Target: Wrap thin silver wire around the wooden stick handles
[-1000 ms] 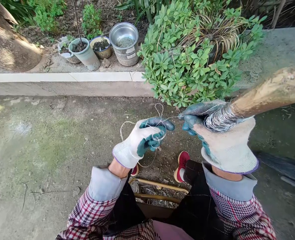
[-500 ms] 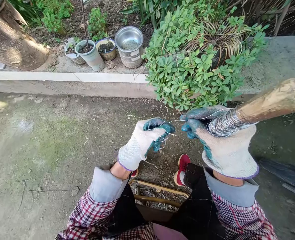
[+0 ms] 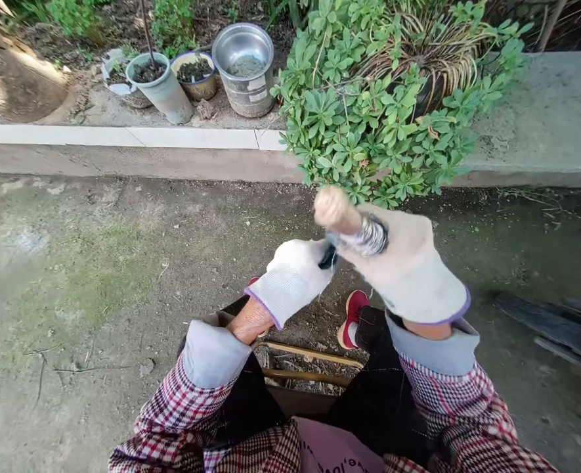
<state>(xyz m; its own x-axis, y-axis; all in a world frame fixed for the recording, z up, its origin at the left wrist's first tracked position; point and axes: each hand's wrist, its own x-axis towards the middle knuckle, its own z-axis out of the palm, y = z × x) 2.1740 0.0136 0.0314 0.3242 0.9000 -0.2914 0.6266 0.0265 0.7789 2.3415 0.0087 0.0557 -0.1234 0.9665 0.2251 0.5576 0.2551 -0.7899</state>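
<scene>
My right hand (image 3: 411, 272), in a white glove with a green palm, is closed around a wooden stick (image 3: 333, 209) that has thin silver wire (image 3: 371, 236) coiled round it. The stick's rounded end points toward the camera. My left hand (image 3: 295, 279), gloved the same way, is curled with its fingers tucked under the stick's wire coil, touching the right hand. What the left fingers pinch is hidden. Both hands hover above my knees and a red shoe (image 3: 352, 315).
A leafy green shrub (image 3: 369, 112) grows just beyond my hands on a concrete ledge (image 3: 541, 131). A metal pot (image 3: 243, 69) and small planters (image 3: 159, 89) stand at the back left behind a white curb (image 3: 123, 136). A wooden frame (image 3: 310, 368) lies between my legs on bare dirt.
The right hand swung the stick from pointing right to pointing toward the camera and moved left. The left hand closed in under it, and the loose wire loops are no longer visible.
</scene>
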